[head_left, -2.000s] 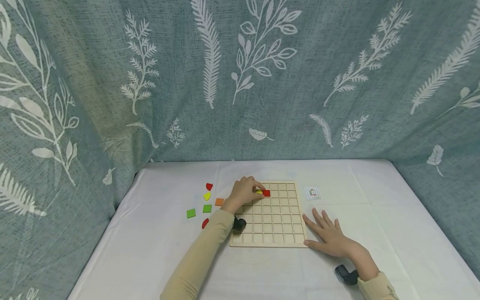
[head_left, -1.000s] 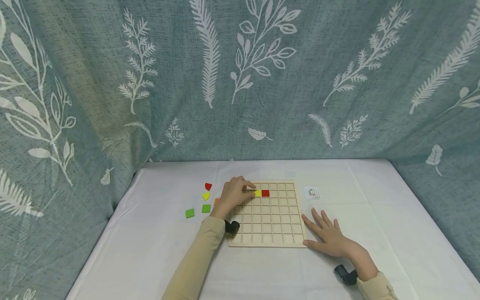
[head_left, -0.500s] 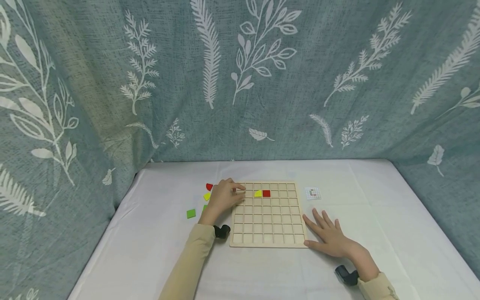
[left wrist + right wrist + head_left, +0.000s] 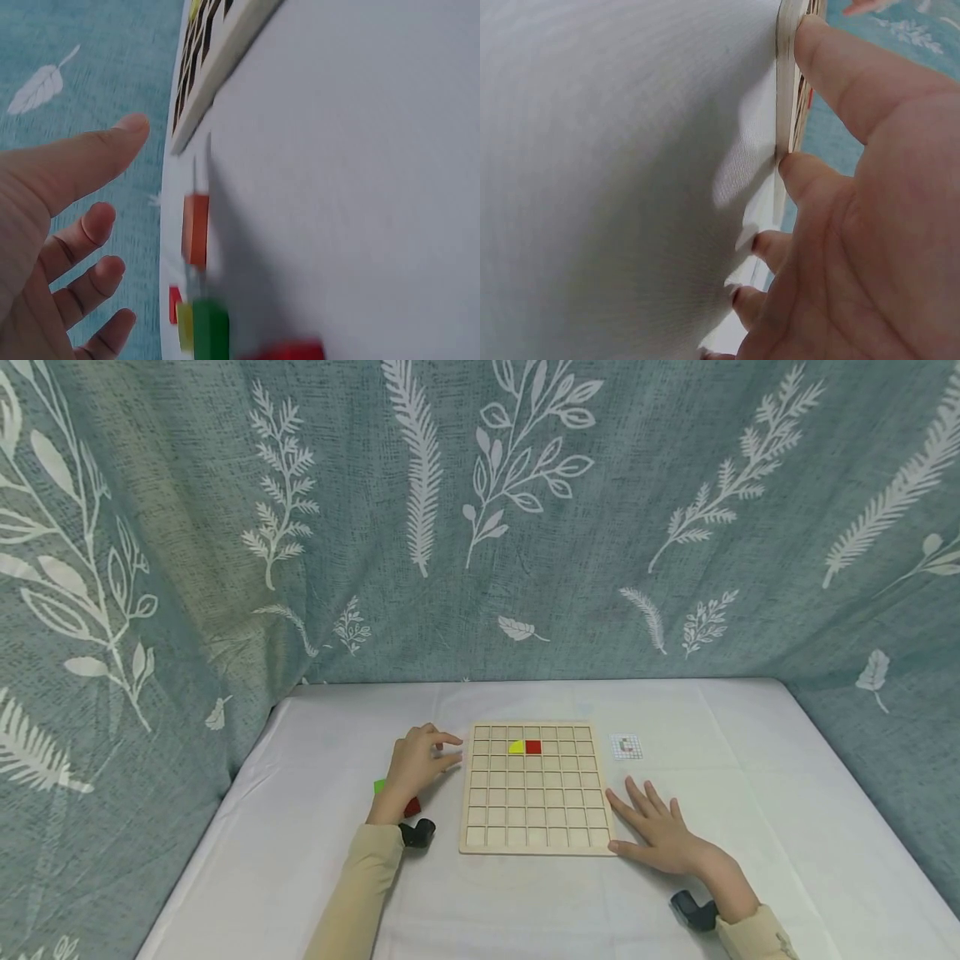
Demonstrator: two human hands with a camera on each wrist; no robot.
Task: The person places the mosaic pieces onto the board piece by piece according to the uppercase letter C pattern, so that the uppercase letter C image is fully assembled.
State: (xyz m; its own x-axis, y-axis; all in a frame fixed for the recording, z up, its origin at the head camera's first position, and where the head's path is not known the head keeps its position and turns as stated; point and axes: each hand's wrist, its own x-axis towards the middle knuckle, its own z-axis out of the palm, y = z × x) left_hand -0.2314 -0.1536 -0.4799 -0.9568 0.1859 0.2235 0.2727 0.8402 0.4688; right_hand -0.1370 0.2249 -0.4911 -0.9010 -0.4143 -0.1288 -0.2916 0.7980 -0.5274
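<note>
My left hand [image 4: 415,764] hovers over the loose tiles left of the wooden grid board [image 4: 557,817], thumb and fingers apart with nothing between them. Beneath it, in the left wrist view, are an orange tile [image 4: 196,231], a green tile [image 4: 212,330], a yellow tile [image 4: 184,327] and a red tile [image 4: 174,305]. A yellow quarter-round tile [image 4: 517,747] and a red square tile [image 4: 533,747] sit side by side in the board's second row. With fingers spread, my right hand [image 4: 662,835] rests at the board's right edge; thumb and index finger touch it.
A small printed pattern card [image 4: 626,747] lies right of the board on the white cloth [image 4: 540,910]. By my left wrist, another green tile [image 4: 378,786] and a dark red tile [image 4: 412,807] are partly covered. A leaf-patterned curtain [image 4: 465,635] hangs behind the table.
My left hand has let go of the yellow tile in the board and moved left, off the board and over the loose tiles. The right hand has stayed at the board's edge.
</note>
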